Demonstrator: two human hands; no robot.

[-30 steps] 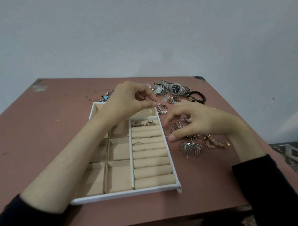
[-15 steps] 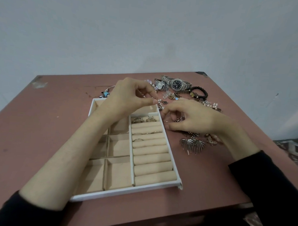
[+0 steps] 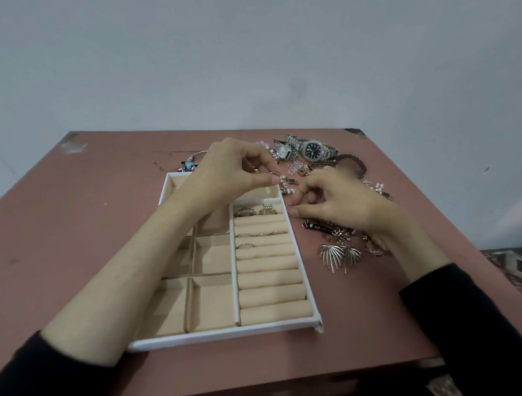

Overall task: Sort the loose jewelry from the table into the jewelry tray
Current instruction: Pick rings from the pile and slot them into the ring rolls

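The white jewelry tray (image 3: 218, 336), lined in beige, lies on the table (image 3: 103, 221), with rings (image 3: 247, 211) in its far right rolls. The left hand (image 3: 231, 172) pinches a thin ring (image 3: 274, 174) over the tray's far edge. The right hand (image 3: 337, 201), fingers curled, rests among loose jewelry (image 3: 338, 256) just right of the tray. I cannot tell if it grips anything.

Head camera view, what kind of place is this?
Likely a room at home, not certain: a worn reddish table against a bare pale wall, holding a jewelry tray and loose jewelry.
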